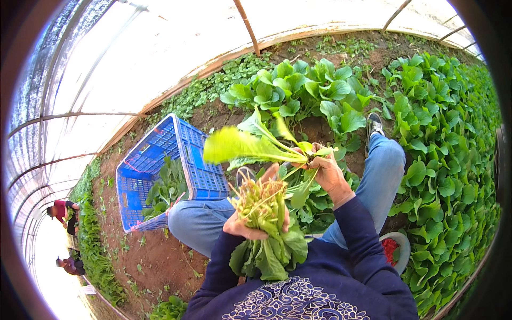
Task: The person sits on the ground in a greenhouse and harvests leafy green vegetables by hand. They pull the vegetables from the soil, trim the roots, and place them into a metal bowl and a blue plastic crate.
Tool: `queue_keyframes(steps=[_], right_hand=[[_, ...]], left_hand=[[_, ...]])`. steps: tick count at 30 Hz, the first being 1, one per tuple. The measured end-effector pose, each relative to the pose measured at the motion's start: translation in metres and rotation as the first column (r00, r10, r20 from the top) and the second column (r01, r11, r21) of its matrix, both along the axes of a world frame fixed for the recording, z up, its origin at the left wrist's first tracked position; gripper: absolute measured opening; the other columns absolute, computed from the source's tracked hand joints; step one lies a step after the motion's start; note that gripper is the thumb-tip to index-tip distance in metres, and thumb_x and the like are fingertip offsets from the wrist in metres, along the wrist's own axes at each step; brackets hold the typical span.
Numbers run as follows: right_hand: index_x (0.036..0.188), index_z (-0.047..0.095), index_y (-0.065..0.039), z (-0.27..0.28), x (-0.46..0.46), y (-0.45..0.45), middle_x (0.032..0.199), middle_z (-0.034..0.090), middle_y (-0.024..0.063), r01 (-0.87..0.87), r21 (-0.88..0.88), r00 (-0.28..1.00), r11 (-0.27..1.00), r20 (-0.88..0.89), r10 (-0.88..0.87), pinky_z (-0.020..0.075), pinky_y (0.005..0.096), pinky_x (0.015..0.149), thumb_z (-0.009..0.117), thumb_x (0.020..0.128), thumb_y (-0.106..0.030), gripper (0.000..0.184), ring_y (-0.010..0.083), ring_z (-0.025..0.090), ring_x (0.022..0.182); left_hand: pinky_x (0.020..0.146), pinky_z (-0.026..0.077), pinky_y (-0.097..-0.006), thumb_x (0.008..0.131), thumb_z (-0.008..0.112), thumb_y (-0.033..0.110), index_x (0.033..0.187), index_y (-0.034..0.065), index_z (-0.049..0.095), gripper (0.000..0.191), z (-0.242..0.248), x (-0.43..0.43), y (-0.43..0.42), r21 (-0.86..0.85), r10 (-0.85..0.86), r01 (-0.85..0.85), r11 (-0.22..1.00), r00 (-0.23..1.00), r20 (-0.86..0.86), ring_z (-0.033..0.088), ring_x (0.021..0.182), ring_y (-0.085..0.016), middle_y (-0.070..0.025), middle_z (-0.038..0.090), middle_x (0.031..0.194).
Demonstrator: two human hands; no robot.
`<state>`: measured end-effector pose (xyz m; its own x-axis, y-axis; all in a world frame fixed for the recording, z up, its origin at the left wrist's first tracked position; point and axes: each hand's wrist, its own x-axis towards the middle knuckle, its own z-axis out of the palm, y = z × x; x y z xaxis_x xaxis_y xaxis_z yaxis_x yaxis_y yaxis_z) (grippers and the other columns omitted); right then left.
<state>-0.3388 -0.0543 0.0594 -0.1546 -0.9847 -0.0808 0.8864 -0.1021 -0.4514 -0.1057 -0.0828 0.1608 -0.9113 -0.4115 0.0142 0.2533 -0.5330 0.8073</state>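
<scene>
My left hand (254, 224) is closed around a bunch of leafy greens (276, 248), stem ends up and leaves hanging down over my lap. My right hand (326, 172) pinches the base of a loose leafy green plant (256, 148) whose pale leaves point left; the leaves are blurred. Fingers meet at that base, just above the bunch; which hand some of them belong to is hard to tell. A blue plastic crate (206, 160) lies tilted to the left of my knee, with cut greens (168, 186) inside.
Growing leafy greens (296, 84) stand in front, and a dense bed of them (440, 180) runs along the right. A pail (404, 252) holding something red sits by my right hip. Two people (64, 212) are far left. Bare soil (160, 260) shows at left, under a plastic-covered tunnel.
</scene>
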Motion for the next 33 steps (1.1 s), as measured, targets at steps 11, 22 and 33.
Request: queue_keyframes(steps=[11,22,33], right_hand=[[0.087,0.041,-0.005,0.001,-0.001,0.004,0.116,0.056,0.0299,-0.093,-0.032,0.991,0.995,-0.103,0.089,0.0491,0.0431,0.100,0.051,0.064,0.011,0.030,0.0356,0.057,0.116],[0.087,0.047,-0.005,0.000,0.000,-0.004,0.092,0.066,0.0166,0.234,0.217,0.969,0.948,-0.131,-0.209,0.0597,0.0402,0.082,0.060,0.076,0.015,0.026,0.0296,0.069,0.087],[0.101,0.048,-0.002,0.013,-0.040,-0.005,0.074,0.058,0.0122,0.423,0.246,0.878,0.872,0.128,-0.462,0.0326,0.0274,0.038,0.045,0.087,0.003,0.016,0.0122,0.042,0.047]], left_hand=[[0.086,0.054,-0.0407,0.058,0.079,0.005,0.130,-0.0025,0.047,0.079,-0.036,0.009,-0.026,-0.110,0.207,-0.183,0.977,0.934,0.292,0.067,0.093,-0.029,-0.0175,0.065,0.107],[0.086,0.055,-0.0399,0.060,0.083,0.004,0.127,-0.0045,0.050,0.075,-0.035,0.000,-0.012,-0.236,0.239,-0.165,0.958,0.914,0.328,0.069,0.093,-0.027,-0.0181,0.067,0.105],[0.085,0.056,-0.0411,0.060,0.077,-0.002,0.123,-0.0063,0.052,0.067,-0.048,-0.002,-0.010,-0.207,0.226,-0.162,0.965,0.912,0.341,0.068,0.094,-0.028,-0.0184,0.067,0.106]])
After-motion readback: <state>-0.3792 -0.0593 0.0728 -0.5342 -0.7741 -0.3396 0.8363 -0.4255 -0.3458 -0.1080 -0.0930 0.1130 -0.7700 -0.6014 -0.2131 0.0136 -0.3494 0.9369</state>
